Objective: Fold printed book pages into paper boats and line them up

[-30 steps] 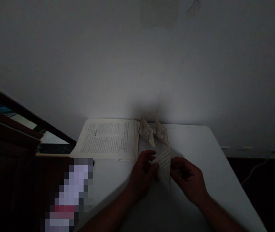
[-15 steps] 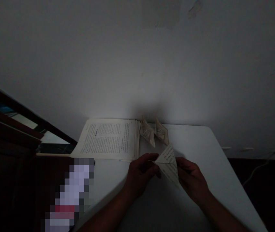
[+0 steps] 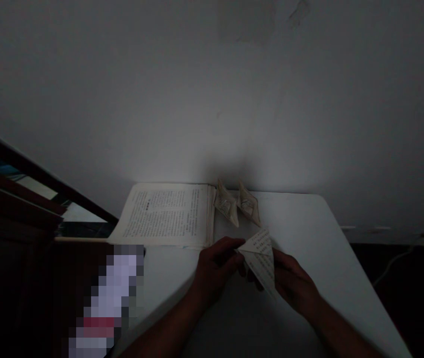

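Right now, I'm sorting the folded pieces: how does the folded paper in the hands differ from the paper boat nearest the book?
The folded paper is held in the left hand and right hand, while the paper boat rests on the table. The folded paper shows triangular faces along a crease; the paper boat is opened out with pointed ends. Both are pale paper.

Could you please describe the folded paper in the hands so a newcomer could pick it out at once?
Start at the white table against the wall and find the two paper boats. Nearer the viewer, between the left hand and right hand, is the folded paper. Unlike the boats resting beyond it, this printed, pointed piece is held.
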Demonstrator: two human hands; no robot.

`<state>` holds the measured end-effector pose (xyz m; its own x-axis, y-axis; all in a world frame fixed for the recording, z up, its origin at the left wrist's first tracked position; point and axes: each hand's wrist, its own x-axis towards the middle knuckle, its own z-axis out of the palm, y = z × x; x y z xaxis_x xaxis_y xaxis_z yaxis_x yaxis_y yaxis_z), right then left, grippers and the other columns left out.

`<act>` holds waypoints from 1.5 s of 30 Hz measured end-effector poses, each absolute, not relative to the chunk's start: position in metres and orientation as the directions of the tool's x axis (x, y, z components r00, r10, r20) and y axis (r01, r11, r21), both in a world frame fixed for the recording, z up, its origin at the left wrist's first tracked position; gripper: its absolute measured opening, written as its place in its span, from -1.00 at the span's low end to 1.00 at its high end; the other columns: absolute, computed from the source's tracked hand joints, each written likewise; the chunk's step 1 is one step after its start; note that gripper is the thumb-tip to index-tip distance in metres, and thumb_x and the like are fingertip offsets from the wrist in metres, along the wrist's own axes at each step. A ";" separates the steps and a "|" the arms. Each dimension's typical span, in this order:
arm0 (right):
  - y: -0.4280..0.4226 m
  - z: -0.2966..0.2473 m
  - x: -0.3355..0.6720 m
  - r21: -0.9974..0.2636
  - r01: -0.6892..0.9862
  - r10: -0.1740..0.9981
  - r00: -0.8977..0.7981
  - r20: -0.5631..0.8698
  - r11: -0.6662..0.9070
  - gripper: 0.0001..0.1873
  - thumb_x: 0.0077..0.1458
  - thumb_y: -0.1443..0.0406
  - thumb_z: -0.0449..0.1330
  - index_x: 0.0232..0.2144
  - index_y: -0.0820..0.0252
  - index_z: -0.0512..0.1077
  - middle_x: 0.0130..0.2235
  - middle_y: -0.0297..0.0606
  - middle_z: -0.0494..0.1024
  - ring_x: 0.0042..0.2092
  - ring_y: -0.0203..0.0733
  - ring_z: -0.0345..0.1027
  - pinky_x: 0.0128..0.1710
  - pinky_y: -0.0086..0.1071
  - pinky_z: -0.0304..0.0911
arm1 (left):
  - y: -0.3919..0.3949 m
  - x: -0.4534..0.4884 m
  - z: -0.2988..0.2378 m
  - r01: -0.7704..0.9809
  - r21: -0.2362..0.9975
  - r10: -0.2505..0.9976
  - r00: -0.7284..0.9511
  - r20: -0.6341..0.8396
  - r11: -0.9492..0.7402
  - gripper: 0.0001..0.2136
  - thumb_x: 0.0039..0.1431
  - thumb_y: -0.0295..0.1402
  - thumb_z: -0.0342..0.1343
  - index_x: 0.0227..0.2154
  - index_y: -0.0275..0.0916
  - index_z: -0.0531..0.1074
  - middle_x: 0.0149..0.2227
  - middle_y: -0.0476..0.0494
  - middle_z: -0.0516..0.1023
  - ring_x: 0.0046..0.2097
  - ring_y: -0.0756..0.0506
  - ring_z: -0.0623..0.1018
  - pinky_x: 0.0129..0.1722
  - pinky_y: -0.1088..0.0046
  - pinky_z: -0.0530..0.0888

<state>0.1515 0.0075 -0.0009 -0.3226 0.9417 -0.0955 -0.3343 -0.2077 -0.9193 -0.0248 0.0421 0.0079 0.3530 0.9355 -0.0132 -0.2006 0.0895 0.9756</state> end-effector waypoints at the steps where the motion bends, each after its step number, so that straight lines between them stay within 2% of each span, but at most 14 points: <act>1: 0.007 0.000 0.151 -0.914 -0.345 0.938 -0.334 -0.093 -0.213 -0.60 -0.05 0.24 0.15 -0.12 0.25 0.43 -0.20 -0.03 0.50 -0.21 0.00 0.38 -0.44 -0.30 0.27 | 0.042 -0.025 0.008 -0.198 0.976 0.936 0.352 -0.015 0.090 -0.79 0.05 -0.30 0.17 -0.24 -0.26 0.46 -0.43 -0.02 0.43 -0.50 0.00 0.47 -0.46 0.45 0.44; 6: 0.006 0.003 0.150 -0.879 -0.419 0.913 -0.406 -0.043 -0.228 -0.55 -0.07 0.15 0.19 -0.12 0.25 0.42 -0.24 -0.05 0.50 -0.23 -0.03 0.38 -0.42 -0.31 0.25 | 0.042 -0.026 0.011 -0.164 0.982 0.935 0.354 -0.029 0.093 -0.81 0.06 -0.33 0.15 -0.26 -0.26 0.46 -0.47 0.00 0.43 -0.49 0.01 0.46 -0.45 0.49 0.42; 13: 0.006 -0.002 0.151 -0.883 -0.409 0.897 -0.441 -0.031 -0.231 -0.43 -0.08 -0.03 0.19 -0.13 0.25 0.40 -0.23 -0.03 0.48 -0.25 -0.03 0.38 -0.41 -0.28 0.28 | 0.041 -0.026 0.012 -0.149 0.986 0.932 0.362 -0.021 0.080 -0.83 0.07 -0.33 0.15 -0.27 -0.25 0.47 -0.46 -0.01 0.45 -0.46 0.00 0.46 -0.43 0.50 0.41; 19: 0.003 -0.003 0.150 -0.891 -0.391 0.871 -0.492 -0.009 -0.230 -0.42 -0.03 -0.02 0.18 -0.08 0.28 0.33 -0.31 -0.06 0.49 -0.31 -0.06 0.41 -0.40 -0.29 0.31 | 0.043 -0.026 0.012 -0.139 0.987 0.926 0.377 -0.025 0.084 -0.83 0.06 -0.33 0.16 -0.27 -0.27 0.47 -0.50 0.00 0.44 -0.48 0.01 0.45 -0.43 0.51 0.40; 28: 0.000 0.001 0.146 -0.866 -0.421 0.837 -0.547 0.006 -0.269 -0.27 -0.05 0.01 0.22 0.06 0.31 0.16 -0.49 -0.24 0.48 -0.57 -0.19 0.38 -0.61 -0.40 0.26 | 0.044 -0.025 0.009 -0.186 0.980 0.914 0.405 0.010 0.072 -0.83 0.10 -0.36 0.14 -0.26 -0.31 0.46 -0.49 -0.02 0.42 -0.48 0.03 0.45 -0.43 0.52 0.39; 32: -0.002 0.002 0.148 -0.896 -0.358 0.854 -0.519 -0.044 -0.264 -0.26 -0.02 -0.01 0.20 0.07 0.35 0.19 -0.56 -0.25 0.48 -0.60 -0.21 0.37 -0.57 -0.41 0.25 | 0.044 -0.025 0.009 -0.231 0.973 0.920 0.385 0.066 0.027 -0.84 0.07 -0.36 0.16 -0.28 -0.29 0.48 -0.30 -0.10 0.42 -0.43 0.02 0.47 -0.41 0.50 0.42; 35: -0.006 -0.005 0.153 -0.919 -0.326 0.891 -0.451 -0.054 -0.221 -0.24 -0.11 -0.05 0.25 0.04 0.31 0.27 -0.50 -0.20 0.51 -0.48 -0.15 0.40 -0.44 -0.35 0.29 | 0.045 -0.025 0.008 -0.241 0.971 0.921 0.382 0.084 0.012 -0.82 0.07 -0.35 0.16 -0.26 -0.28 0.49 -0.21 -0.14 0.42 -0.39 0.01 0.48 -0.39 0.49 0.43; 39: -0.010 -0.016 0.158 -0.939 -0.264 0.923 -0.366 -0.114 -0.221 -0.31 -0.15 -0.01 0.29 -0.01 0.26 0.36 -0.37 -0.13 0.53 -0.29 -0.08 0.41 -0.31 -0.30 0.30 | 0.043 -0.027 0.006 -0.200 0.979 0.918 0.395 0.044 0.039 -0.81 0.09 -0.35 0.16 -0.22 -0.26 0.47 -0.29 -0.11 0.47 -0.41 0.02 0.46 -0.39 0.51 0.42; 42: -0.010 -0.017 0.159 -0.944 -0.239 0.925 -0.357 -0.131 -0.226 -0.29 -0.16 -0.02 0.29 0.00 0.25 0.35 -0.30 -0.09 0.53 -0.25 -0.05 0.40 -0.24 -0.26 0.30 | 0.042 -0.027 0.005 -0.160 0.986 0.921 0.388 0.022 0.043 -0.79 0.10 -0.34 0.15 -0.18 -0.24 0.45 -0.36 -0.08 0.48 -0.42 0.03 0.46 -0.38 0.51 0.41; 45: -0.008 -0.013 0.159 -0.953 -0.206 0.921 -0.364 -0.135 -0.221 -0.26 -0.17 -0.05 0.28 0.00 0.26 0.36 -0.27 -0.06 0.53 -0.21 -0.02 0.40 -0.18 -0.22 0.29 | 0.041 -0.027 0.006 -0.161 0.987 0.927 0.372 0.050 0.011 -0.79 0.08 -0.33 0.16 -0.20 -0.25 0.47 -0.34 -0.08 0.47 -0.42 0.03 0.46 -0.39 0.51 0.42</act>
<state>0.1590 -0.0082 -0.0131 -0.3645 0.9214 -0.1349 -0.2058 -0.2210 -0.9533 -0.0267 0.0414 0.0058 0.3716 0.9270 0.0502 -0.1607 0.0110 0.9869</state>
